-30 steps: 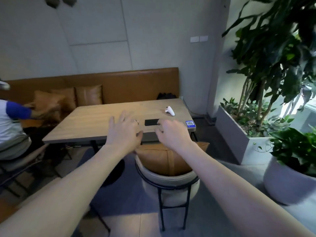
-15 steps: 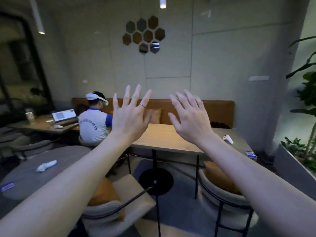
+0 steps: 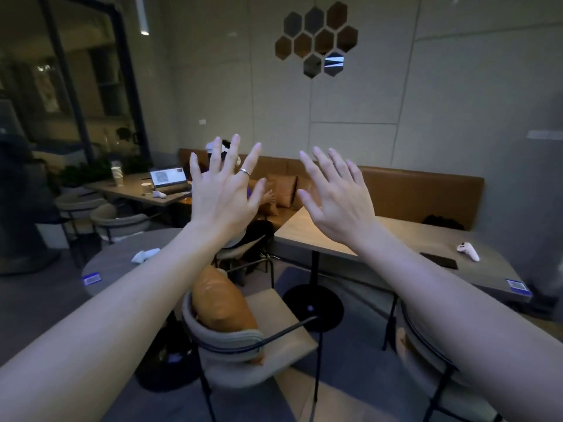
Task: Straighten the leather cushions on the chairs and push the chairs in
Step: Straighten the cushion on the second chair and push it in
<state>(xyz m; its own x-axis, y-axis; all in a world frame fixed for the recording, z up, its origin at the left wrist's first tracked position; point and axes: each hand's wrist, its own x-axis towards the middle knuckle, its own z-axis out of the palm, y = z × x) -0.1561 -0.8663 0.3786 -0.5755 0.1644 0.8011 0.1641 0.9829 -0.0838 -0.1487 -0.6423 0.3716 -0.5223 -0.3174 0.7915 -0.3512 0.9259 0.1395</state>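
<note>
Hovering empty, fingers spread: left hand (image 3: 224, 194), right hand (image 3: 338, 199), above one cushion (image 3: 221, 300), two chairs (image 3: 243, 342).

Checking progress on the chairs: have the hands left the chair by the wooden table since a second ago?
Yes. Both the left hand and right hand are now raised, spread open, level with the bench backrest, touching nothing.

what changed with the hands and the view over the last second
A second ago both hands reached down at the chair tucked under the wooden table. Now the left hand and right hand are lifted, open and spread in the air, holding nothing. The view has swung left, so another chair with a tan cushion leaning in it, not pushed in, shows. The white controller and black phone stayed on the table.
</note>
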